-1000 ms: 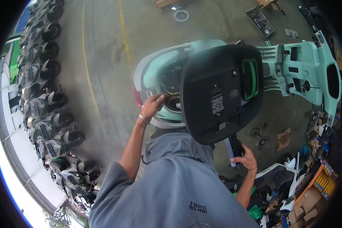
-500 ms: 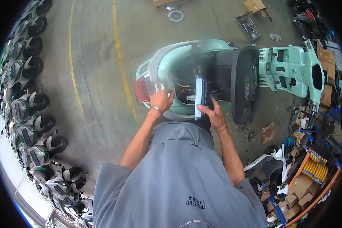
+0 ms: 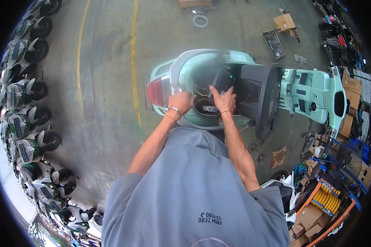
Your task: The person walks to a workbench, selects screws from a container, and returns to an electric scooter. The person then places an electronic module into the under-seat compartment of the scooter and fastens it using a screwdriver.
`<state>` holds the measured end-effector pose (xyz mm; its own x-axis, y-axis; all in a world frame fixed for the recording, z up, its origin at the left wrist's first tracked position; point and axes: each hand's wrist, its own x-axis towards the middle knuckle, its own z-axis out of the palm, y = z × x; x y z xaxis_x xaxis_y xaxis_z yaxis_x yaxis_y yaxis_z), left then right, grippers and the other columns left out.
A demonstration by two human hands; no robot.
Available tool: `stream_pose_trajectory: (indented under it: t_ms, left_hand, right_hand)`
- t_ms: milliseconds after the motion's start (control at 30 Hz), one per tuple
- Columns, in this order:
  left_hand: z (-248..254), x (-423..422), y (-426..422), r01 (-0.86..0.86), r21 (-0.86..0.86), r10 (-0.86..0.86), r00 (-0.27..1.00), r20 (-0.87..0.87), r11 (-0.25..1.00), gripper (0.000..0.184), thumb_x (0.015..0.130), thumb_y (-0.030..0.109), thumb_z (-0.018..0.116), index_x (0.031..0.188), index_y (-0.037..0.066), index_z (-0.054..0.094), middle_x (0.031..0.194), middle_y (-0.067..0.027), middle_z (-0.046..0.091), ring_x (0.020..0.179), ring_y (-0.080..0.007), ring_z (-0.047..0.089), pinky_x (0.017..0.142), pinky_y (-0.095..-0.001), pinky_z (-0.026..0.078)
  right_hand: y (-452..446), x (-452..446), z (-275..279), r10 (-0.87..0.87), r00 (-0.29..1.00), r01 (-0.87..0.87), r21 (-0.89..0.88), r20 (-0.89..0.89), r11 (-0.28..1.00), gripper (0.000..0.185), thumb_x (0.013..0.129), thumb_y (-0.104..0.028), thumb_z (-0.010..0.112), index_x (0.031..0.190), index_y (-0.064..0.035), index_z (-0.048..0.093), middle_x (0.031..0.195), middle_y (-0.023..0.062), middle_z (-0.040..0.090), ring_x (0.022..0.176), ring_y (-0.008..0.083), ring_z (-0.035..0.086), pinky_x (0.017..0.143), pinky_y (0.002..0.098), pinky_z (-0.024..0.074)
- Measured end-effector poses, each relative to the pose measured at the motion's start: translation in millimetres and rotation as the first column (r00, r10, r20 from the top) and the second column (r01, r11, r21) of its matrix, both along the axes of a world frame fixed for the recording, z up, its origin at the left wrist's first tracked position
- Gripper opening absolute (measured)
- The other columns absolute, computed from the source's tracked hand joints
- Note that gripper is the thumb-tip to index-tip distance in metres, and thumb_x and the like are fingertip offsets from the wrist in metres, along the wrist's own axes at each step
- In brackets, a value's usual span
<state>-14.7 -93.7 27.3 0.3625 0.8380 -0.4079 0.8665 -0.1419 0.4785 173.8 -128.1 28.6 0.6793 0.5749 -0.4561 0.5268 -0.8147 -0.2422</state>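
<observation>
A mint-green scooter (image 3: pixel 238 59) stands before me with its dark seat (image 3: pixel 270 103) tipped up. My right hand (image 3: pixel 224 100) grips a black box-shaped controller (image 3: pixel 224 80), thumb and fingers at its near end. The controller is tilted over the open compartment under the seat; a green dot marks its dark face. Inside the compartment, a white connector (image 3: pixel 209 109) and some wires are visible beside my hands. My left hand (image 3: pixel 181 102) has curled fingers over the pale rear grab rail (image 3: pixel 178 76), by the red tail light (image 3: pixel 156 92). Its fingertips are partly hidden.
Rows of parked scooters (image 3: pixel 22 123) line the left side. At the far right of the floor lie a metal tray (image 3: pixel 273 44) and a cardboard box (image 3: pixel 285 22). An orange-framed rack (image 3: pixel 311 196) with yellow coils stands at lower right, near a fan (image 3: pixel 348 158).
My right hand has lowered and tilted the controller toward the compartment, turning its finned silver side out of sight. My left hand stays at the rear of the scooter. The view has shifted slightly.
</observation>
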Motion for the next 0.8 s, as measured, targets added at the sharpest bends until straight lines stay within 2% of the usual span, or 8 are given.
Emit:
stream_pose_trajectory:
  t_ms: [133,300,400,467,500,567,667,800]
  left_hand:
    - [-12.6,11.2,16.9,-0.005,-0.083,0.002,0.999,-0.043,0.996,0.039,0.092,0.043,0.056,0.107,0.010,0.071,0.084,-0.0200,0.071,0.082,-0.0390,0.068,0.075,-0.0476,0.053]
    - [-8.7,34.2,41.3,-0.047,0.000,0.047,0.998,0.032,0.999,0.032,0.094,0.035,0.054,0.112,0.012,0.066,0.089,-0.0197,0.071,0.085,-0.0385,0.068,0.075,-0.0488,0.054]
    - [-13.4,48.2,51.0,0.001,-0.002,-0.001,0.999,0.046,1.000,0.032,0.095,0.035,0.053,0.116,0.013,0.064,0.092,-0.0192,0.071,0.086,-0.0394,0.068,0.076,-0.0491,0.053]
    - [-16.3,59.5,57.3,-0.012,0.034,0.011,1.000,0.019,0.999,0.032,0.096,0.034,0.051,0.116,0.013,0.062,0.092,-0.0200,0.070,0.086,-0.0412,0.067,0.077,-0.0494,0.053]
    - [-24.1,64.5,62.2,-0.021,0.023,0.022,0.999,-0.035,1.000,0.036,0.095,0.035,0.050,0.118,0.010,0.063,0.089,-0.0225,0.070,0.086,-0.0417,0.067,0.077,-0.0497,0.053]
    - [-32.1,70.4,66.9,-0.031,0.004,0.031,0.997,-0.075,1.000,0.034,0.096,0.034,0.049,0.114,0.009,0.063,0.090,-0.0225,0.070,0.086,-0.0426,0.067,0.077,-0.0502,0.053]
    - [-33.6,70.8,69.4,-0.039,-0.019,0.037,0.994,-0.107,0.999,0.030,0.095,0.031,0.049,0.109,0.008,0.062,0.091,-0.0228,0.070,0.086,-0.0446,0.067,0.076,-0.0517,0.052]
    - [-38.2,57.2,59.9,-0.048,0.045,0.054,0.988,-0.143,0.998,0.033,0.092,0.031,0.052,0.116,0.009,0.058,0.090,-0.0228,0.070,0.083,-0.0443,0.067,0.072,-0.0523,0.052]
  right_hand:
    - [-0.8,-1.2,7.8,0.037,0.997,-0.038,-0.001,-0.066,0.999,0.119,0.068,-0.075,0.067,0.147,0.0056,0.028,0.127,0.0314,0.048,0.117,0.0446,0.054,0.094,0.0512,0.0457]
    - [-11.6,8.8,6.3,0.065,0.992,-0.060,0.043,-0.110,0.997,0.121,0.067,-0.074,0.070,0.147,0.0060,0.027,0.127,0.0314,0.046,0.118,0.0452,0.051,0.096,0.0497,0.0448]
    - [-17.8,23.0,0.4,0.040,0.954,0.026,0.218,-0.296,0.976,0.115,0.069,-0.066,0.075,0.146,0.0072,0.029,0.130,0.0325,0.047,0.119,0.0421,0.053,0.099,0.0444,0.0452]
    - [-16.6,32.9,0.1,-0.028,0.847,0.264,0.374,-0.531,0.889,0.092,0.075,-0.055,0.076,0.138,0.0053,0.046,0.129,0.0241,0.057,0.120,0.0329,0.056,0.101,0.0394,0.0443]
    - [-14.5,37.3,2.7,-0.098,0.882,0.276,0.335,-0.461,0.901,0.083,0.079,-0.051,0.075,0.134,0.0053,0.049,0.125,0.0192,0.061,0.115,0.0282,0.059,0.099,0.0369,0.0449]
    - [-14.6,50.4,-16.2,-0.111,0.883,0.306,0.380,-0.456,0.873,0.078,0.081,-0.046,0.075,0.134,0.0054,0.049,0.123,0.0185,0.062,0.113,0.0270,0.060,0.097,0.0362,0.0457]
    - [-8.3,61.8,-25.6,-0.188,0.763,0.449,0.296,-0.619,0.843,0.078,0.080,-0.045,0.075,0.135,0.0040,0.049,0.124,0.0180,0.061,0.114,0.0266,0.058,0.095,0.0363,0.0459]
    - [1.2,69.0,-30.8,-0.268,0.629,0.552,0.177,-0.730,0.815,0.078,0.079,-0.045,0.076,0.136,0.0023,0.049,0.125,0.0175,0.060,0.116,0.0262,0.056,0.093,0.0363,0.0462]
